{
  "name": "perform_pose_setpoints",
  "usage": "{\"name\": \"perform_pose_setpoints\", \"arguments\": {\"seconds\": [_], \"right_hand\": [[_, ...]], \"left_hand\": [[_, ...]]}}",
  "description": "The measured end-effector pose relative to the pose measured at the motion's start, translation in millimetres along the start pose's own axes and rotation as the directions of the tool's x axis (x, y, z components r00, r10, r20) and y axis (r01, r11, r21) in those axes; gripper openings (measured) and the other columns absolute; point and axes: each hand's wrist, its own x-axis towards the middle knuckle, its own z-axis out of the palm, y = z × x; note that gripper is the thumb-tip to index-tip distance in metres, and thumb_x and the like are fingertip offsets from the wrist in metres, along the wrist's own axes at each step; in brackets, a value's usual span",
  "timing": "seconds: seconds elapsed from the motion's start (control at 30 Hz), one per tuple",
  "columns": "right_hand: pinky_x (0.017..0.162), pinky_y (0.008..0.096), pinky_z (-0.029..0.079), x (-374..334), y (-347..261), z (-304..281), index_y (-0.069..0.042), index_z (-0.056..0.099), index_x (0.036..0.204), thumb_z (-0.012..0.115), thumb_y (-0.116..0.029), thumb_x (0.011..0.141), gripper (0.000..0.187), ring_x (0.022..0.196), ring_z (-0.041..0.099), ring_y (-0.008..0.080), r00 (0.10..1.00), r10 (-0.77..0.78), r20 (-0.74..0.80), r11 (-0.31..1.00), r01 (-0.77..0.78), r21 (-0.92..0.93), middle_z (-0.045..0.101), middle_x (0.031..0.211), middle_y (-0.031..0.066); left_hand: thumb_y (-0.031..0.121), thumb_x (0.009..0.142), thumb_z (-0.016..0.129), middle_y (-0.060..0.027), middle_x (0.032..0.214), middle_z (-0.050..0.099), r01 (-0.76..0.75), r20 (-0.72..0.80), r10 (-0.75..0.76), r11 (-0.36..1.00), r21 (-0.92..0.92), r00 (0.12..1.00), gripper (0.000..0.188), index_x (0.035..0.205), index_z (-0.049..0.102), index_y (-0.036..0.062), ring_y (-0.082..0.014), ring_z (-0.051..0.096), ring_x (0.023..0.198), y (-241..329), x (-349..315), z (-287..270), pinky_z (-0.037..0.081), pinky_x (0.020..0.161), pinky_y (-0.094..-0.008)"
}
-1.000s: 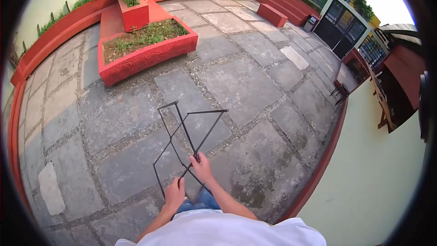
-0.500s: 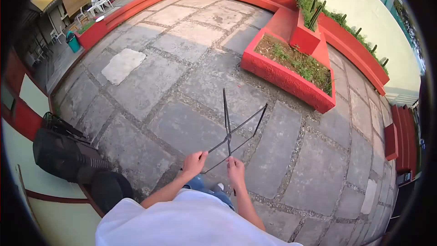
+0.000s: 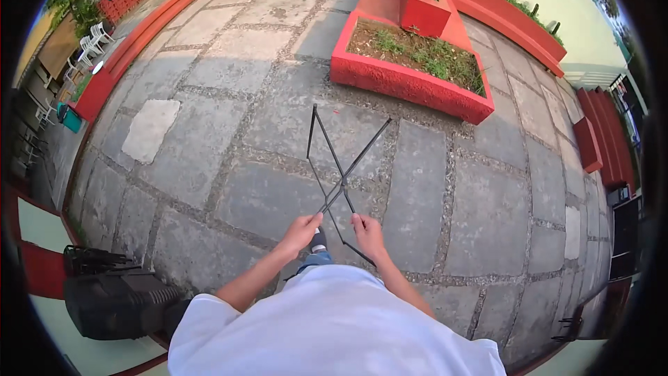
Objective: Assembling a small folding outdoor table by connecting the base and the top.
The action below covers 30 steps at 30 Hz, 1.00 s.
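Observation:
A black folding X-shaped metal stand (image 3: 343, 181) hangs in front of me, its thin bars crossing at a central joint and spread apart. My left hand (image 3: 303, 230) is closed around a near bar end left of the crossing. On the other side, my right hand (image 3: 368, 232) grips the other near bar, thumb toward the joint. The two far ends reach away from me over the paving, and a lower bar end passes below my right hand. One of my feet (image 3: 318, 239), in a dark shoe, shows just below my left hand.
Grey stone slabs (image 3: 278, 198) with gravel joints cover the ground. Ahead stands a low red planter (image 3: 410, 87) with soil and plants. Black stacked items (image 3: 115, 299) sit by the wall at lower left. White chairs (image 3: 90, 45) and a teal bin (image 3: 68, 118) are far left.
The stand has swung in my hands, so its connecting side bar now shows on the left instead of the right. My view has shifted, with the planter now farther up and left.

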Motion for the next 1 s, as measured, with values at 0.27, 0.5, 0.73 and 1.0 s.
{"name": "perform_pose_setpoints", "arguments": {"seconds": [0.27, 0.5, 0.73, 1.0], "right_hand": [[0.045, 0.0319, 0.029, 19.1, -12.6, -12.2, 0.004, 0.052, 0.068, 0.053, -0.031, 0.091, 0.043, 0.054, 0.032, 0.0079, 0.952, 0.108, -0.285, 0.969, -0.164, -0.182, 0.037, 0.051, 0.0030], [0.048, 0.0316, 0.036, 51.4, -24.8, -40.9, 0.006, 0.057, 0.074, 0.053, -0.031, 0.091, 0.041, 0.054, 0.038, 0.0097, 0.916, 0.134, -0.379, 0.963, -0.211, -0.169, 0.049, 0.054, 0.0091], [0.047, 0.0279, 0.030, 55.2, -8.1, -87.0, 0.002, 0.057, 0.071, 0.053, -0.030, 0.092, 0.039, 0.055, 0.036, 0.0064, 0.824, 0.182, -0.537, 0.975, -0.220, -0.007, 0.042, 0.056, -0.0018], [0.045, 0.0276, 0.028, 94.0, 21.5, -123.9, 0.000, 0.060, 0.071, 0.054, -0.031, 0.092, 0.038, 0.053, 0.033, 0.0051, 0.830, 0.312, -0.461, 0.939, -0.198, 0.280, 0.040, 0.056, -0.0073]], "left_hand": [[0.042, 0.093, 0.044, -0.0163, 0.058, 0.052, -0.295, 0.072, 0.287, 0.914, 0.279, 0.955, 0.052, 0.068, 0.054, -0.0026, -0.0250, 0.049, 0.054, -1.2, 64.6, -15.8, 0.038, 0.053, -0.0405], [0.040, 0.095, 0.036, -0.0226, 0.078, 0.061, -0.411, 0.316, 0.284, 0.773, 0.483, 0.905, 0.046, 0.082, 0.056, 0.0006, -0.0429, 0.057, 0.081, 52.7, 106.7, -6.5, 0.043, 0.070, -0.0503], [0.039, 0.094, 0.038, -0.0220, 0.077, 0.061, -0.480, 0.393, 0.294, 0.680, 0.555, 0.871, 0.045, 0.080, 0.057, 0.0010, -0.0427, 0.057, 0.080, 90.3, 125.2, 34.4, 0.043, 0.069, -0.0505], [0.041, 0.092, 0.049, 0.0047, 0.052, 0.040, -0.041, 0.488, -0.032, 0.990, 0.138, 0.872, 0.047, 0.059, 0.048, 0.0076, -0.0062, 0.036, 0.047, 82.9, 180.2, 92.8, 0.028, 0.043, -0.0276]]}}
